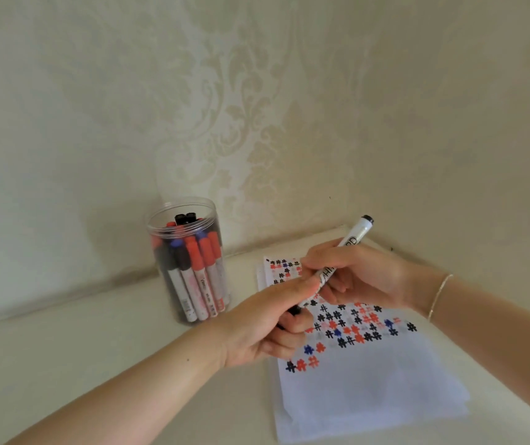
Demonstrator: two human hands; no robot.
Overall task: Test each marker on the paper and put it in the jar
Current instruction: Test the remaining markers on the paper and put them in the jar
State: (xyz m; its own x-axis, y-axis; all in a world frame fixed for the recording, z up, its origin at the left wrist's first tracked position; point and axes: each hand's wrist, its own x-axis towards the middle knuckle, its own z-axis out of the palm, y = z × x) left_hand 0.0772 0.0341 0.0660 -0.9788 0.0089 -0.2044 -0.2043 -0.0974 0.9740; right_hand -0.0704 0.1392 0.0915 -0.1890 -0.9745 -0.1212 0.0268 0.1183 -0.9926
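Head: white marker (347,248), black end, lettered barrel, tilted.

A home room, by the look of it: cream damask wallpaper (250,101) covers the walls that meet in a corner, and a plain off-white surface (64,358) is fitted into it.

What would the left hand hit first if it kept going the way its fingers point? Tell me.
Probably the right hand. The left hand points up and right along the marker that both hands grip, and the two already nearly touch; depth is unclear.
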